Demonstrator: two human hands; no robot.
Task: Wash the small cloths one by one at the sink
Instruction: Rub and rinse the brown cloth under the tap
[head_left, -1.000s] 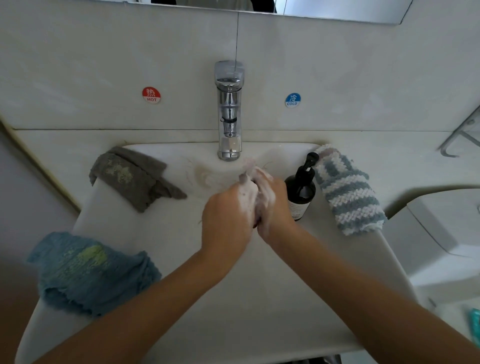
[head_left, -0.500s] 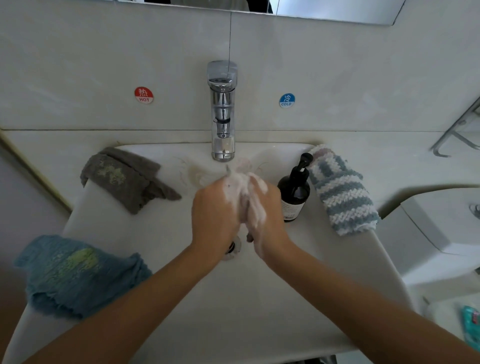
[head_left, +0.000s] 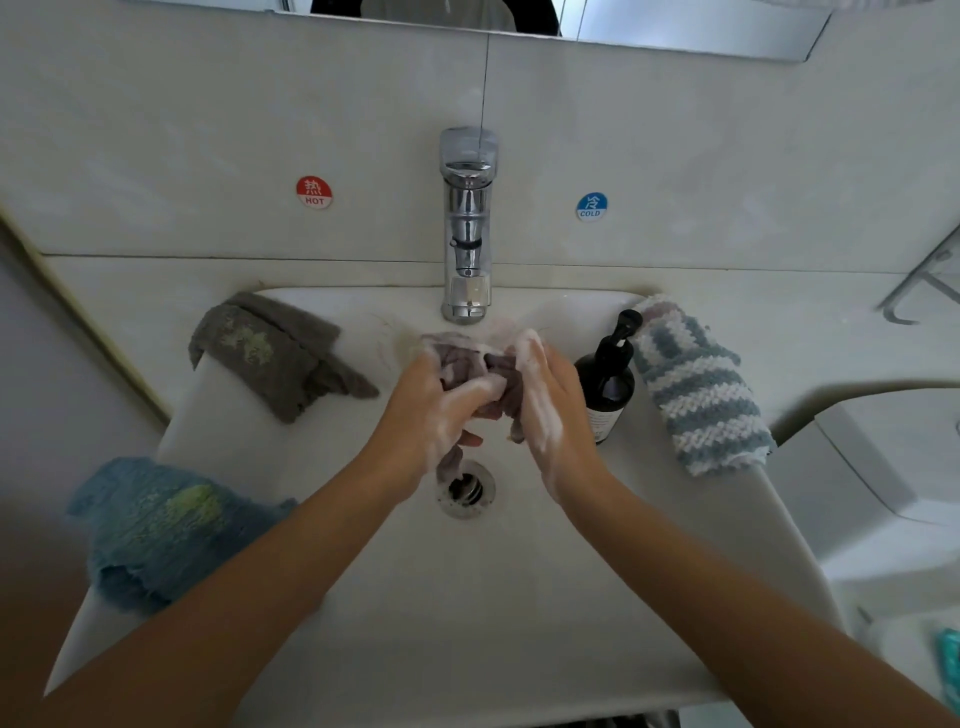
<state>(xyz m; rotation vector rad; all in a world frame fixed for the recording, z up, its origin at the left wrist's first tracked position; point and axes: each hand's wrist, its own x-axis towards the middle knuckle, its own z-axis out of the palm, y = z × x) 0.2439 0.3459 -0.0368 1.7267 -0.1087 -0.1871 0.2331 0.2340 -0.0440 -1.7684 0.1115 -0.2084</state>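
Both soapy hands, left hand (head_left: 434, 410) and right hand (head_left: 545, 400), grip the mauve cloth (head_left: 470, 366) mid-frame; grey cloth (head_left: 270, 348), blue cloth (head_left: 156, 525) and striped cloth (head_left: 696, 384) probably await washing.

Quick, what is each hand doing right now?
Left hand: closed, gripping the soapy mauve-grey small cloth.
Right hand: closed, gripping the same cloth's other end.

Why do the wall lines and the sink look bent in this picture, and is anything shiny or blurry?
Head view: the wide-angle lens bows the sink edge and wall joints toward the corners; light is soft and dim with faint shadows; the chrome tap shows bright reflections; the soapy left hand, right hand and the cloth they grip look slightly smeared; the forearms near the bottom edge are soft.
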